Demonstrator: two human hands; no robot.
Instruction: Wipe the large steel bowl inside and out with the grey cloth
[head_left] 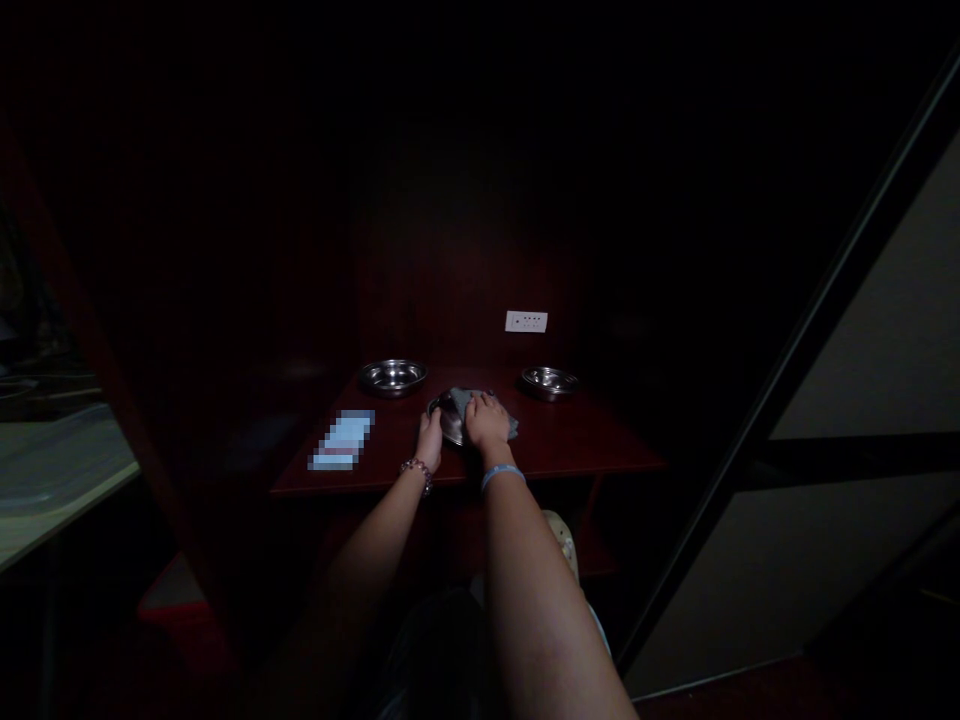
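A shiny metal bowl [451, 422] is tilted over the dark red table, partly covered by a grey cloth [463, 400]. My left hand [429, 440] grips the bowl's left edge, with the thumb on the near side. My right hand [486, 418] presses the cloth against the bowl, and part of the cloth sticks out to the right of the fingers. Behind to the left rests a round metal dish [393, 377], and another metal dish [550, 382] rests behind to the right.
The red table [577, 440] stands against a dark panel with a white power socket [526, 321]. A blurred-out bright rectangle [343, 440] lies at its left. A pale surface [60, 480] is at far left; a grey panel [855, 350] borders the right.
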